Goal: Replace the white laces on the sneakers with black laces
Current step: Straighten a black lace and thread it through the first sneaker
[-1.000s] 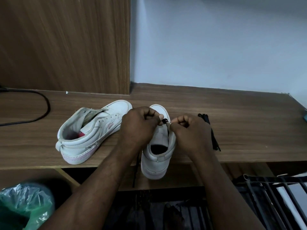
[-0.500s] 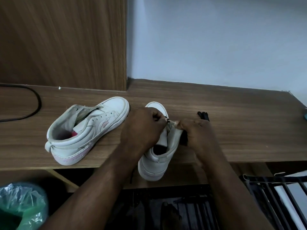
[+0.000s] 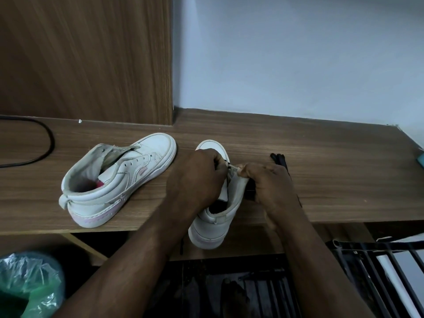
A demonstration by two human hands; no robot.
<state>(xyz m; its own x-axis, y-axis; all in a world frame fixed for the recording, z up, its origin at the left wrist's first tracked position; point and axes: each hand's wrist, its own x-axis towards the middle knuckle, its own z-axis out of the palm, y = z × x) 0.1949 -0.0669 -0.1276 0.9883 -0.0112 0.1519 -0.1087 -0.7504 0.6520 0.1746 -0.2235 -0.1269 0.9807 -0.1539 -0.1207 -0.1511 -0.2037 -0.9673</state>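
A head-worn wide camera looks forward and down, close over the desk (image 3: pixel 332 171), facing the wall (image 3: pixel 298 53).

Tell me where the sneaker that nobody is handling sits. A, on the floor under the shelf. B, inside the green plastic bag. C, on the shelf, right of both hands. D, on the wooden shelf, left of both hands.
D: the untouched sneaker lies on the wooden shelf to the left of the left hand, which with the right hand pinches at the other sneaker.
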